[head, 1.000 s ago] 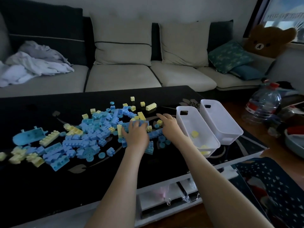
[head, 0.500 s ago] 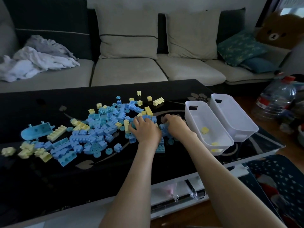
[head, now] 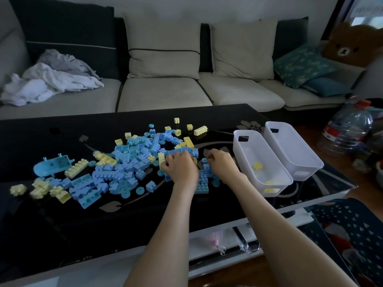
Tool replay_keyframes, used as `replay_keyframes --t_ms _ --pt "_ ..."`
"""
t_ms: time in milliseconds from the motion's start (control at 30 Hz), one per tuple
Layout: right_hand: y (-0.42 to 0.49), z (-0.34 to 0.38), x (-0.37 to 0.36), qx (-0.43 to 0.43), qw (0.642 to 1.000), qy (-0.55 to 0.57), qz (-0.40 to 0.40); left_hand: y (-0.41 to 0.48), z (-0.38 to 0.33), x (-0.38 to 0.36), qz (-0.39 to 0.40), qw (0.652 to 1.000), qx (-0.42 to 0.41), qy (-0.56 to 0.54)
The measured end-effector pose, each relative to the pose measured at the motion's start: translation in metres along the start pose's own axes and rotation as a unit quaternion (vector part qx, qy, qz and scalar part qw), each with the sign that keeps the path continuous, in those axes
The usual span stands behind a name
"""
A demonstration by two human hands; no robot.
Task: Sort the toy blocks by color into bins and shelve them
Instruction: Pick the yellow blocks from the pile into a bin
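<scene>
plastic, hollow and light, we judge: the blue and yellow blocks (head: 128, 164) lie heaped mid-desk (head: 62, 224), left of the white bin (head: 251, 150) that holds a few yellow pieces. our left hand (head: 182, 168) and right hand (head: 222, 165) rest on the heap's right edge, fingers curled down; whether they grip a piece we cannot tell. the stiff, studded sides should take a pinch well.

No text can be read anywhere. The large water bottle (head: 348, 129) carries a red label (head: 330, 134), its print too blurred to read.
</scene>
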State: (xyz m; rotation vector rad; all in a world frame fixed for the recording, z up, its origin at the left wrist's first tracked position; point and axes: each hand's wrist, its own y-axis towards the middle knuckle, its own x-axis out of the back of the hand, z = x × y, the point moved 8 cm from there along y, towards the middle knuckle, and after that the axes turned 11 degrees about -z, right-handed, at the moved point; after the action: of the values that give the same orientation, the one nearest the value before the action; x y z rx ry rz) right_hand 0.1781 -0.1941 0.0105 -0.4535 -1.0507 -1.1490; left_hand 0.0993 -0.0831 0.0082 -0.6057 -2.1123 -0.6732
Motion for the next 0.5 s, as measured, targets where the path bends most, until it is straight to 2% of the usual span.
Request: replay_keyframes --t_ms 267,500 --pt "0.002 0.008 0.012 0.013 0.997 0.020 -0.077 0.006 0.008 0.011 -0.051 0.986 0.071 -0.140" --pt "-0.005 0.014 0.001 0.025 0.999 0.012 -0.023 0.002 0.010 0.023 -0.118 0.968 0.084 -0.204"
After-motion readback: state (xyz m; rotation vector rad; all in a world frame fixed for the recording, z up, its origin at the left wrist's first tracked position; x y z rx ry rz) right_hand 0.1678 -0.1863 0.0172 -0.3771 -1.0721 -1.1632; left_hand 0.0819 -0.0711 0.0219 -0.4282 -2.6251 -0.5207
